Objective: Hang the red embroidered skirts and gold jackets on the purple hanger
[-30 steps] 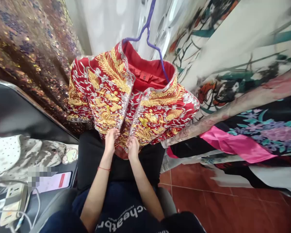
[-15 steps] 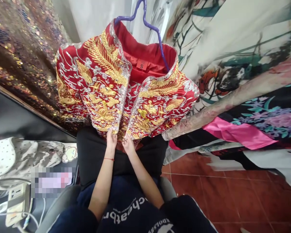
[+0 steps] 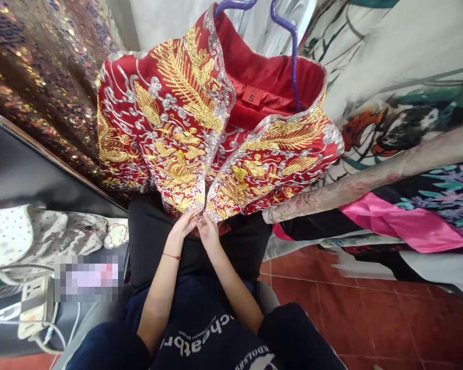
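A red jacket (image 3: 185,133) with gold and silver embroidery hangs in front of me on a purple hanger (image 3: 294,56). Its collar stands open, showing red lining and a size tag (image 3: 252,95) marked S. My left hand (image 3: 185,221) pinches the lower front edge of the jacket's left-side panel. Close beside it, my right hand (image 3: 208,227) grips the bottom corner of the other panel. Both front edges come together at my fingertips, and the gap widens upward towards the collar. The fingers hide whatever fastening may be there.
Sequined fabric (image 3: 54,77) hangs at the left, above a dark panel (image 3: 34,164). A spotted cloth (image 3: 61,236) and a power strip (image 3: 34,308) lie on the left surface. Painted cloth (image 3: 401,72), a pale roll (image 3: 355,174) and pink satin (image 3: 405,221) fill the right side.
The two lower front edges have been drawn together, closing the gap at the bottom. My hands now meet. The jacket appears larger and sits further right and higher at the collar.
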{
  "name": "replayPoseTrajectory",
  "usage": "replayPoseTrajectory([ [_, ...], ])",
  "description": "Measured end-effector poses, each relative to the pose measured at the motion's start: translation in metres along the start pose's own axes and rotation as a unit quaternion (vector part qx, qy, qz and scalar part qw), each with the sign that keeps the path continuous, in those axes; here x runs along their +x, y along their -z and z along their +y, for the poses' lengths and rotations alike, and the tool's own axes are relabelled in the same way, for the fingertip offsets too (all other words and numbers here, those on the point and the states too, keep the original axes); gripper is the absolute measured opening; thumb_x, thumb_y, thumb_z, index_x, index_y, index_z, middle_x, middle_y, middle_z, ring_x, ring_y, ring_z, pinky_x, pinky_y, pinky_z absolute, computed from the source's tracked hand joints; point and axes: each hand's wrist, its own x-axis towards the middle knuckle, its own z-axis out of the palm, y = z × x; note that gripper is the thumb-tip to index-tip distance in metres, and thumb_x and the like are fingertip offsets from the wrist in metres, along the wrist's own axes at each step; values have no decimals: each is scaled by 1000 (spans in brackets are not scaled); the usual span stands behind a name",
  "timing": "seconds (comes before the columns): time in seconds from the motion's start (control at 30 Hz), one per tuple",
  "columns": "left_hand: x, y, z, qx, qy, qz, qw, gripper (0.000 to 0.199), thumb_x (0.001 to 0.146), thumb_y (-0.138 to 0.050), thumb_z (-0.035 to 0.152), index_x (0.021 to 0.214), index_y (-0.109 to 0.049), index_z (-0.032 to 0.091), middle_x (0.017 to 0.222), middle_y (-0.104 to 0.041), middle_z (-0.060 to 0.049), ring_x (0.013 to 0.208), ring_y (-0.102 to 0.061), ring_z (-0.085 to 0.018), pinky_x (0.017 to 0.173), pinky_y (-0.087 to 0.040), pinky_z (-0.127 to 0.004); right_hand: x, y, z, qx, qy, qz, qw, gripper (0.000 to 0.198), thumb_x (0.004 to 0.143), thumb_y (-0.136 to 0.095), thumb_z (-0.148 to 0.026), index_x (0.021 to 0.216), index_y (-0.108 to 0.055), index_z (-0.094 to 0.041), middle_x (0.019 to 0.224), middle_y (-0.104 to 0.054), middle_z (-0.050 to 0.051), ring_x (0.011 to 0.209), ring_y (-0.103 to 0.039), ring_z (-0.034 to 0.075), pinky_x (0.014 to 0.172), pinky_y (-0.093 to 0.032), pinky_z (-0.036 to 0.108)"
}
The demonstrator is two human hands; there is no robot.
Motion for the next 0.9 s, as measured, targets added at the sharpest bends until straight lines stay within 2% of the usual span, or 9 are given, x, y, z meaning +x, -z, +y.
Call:
replayPoseTrajectory([
  [0.13,-12,-16,7,-28,38,-30,998,33,95,-49,0,65,-53,12,52,-43,6,37,-40,1,38,-38,-6,-12,-7,-13,-10,48,-1,999,22,65,-81,-27,82,-69,-20,84,-72,1,73,-62,12,61,-51,25],
  [0.3,-23,-22,8,-54,62,-39,996,35,97,-43,-1,66,-46,14,53,-35,8,37,-37,2,34,-29,-3,-17,-10,-25,-39,88,-5,995,22,63,-82,-29,78,-66,-21,82,-72,1,75,-61,14,62,-49,27],
  [0.57,-24,-22,6,-60,62,-48,995,34,98,-43,0,67,-45,15,54,-36,8,37,-38,2,35,-29,-3,-19,-12,-24,-58,112,-17,992,22,63,-81,-29,72,-63,-21,68,-63,-4,63,-51,10,59,-42,27],
  [0.77,-23,-20,4,-37,48,-58,996,39,98,-43,1,62,-45,14,52,-36,7,37,-35,2,37,-30,-4,-15,-11,-20,-60,121,-12,991,23,63,-81,-30,73,-63,-21,67,-63,-4,61,-50,10,57,-42,26],
  [0.9,-21,-18,2,-8,40,-59,997,40,94,-55,4,57,-46,15,49,-36,8,38,-34,0,42,-37,-10,-12,-8,-15,-60,121,-2,991,30,61,-82,-34,82,-67,-21,77,-69,-2,65,-56,11,58,-43,26],
])
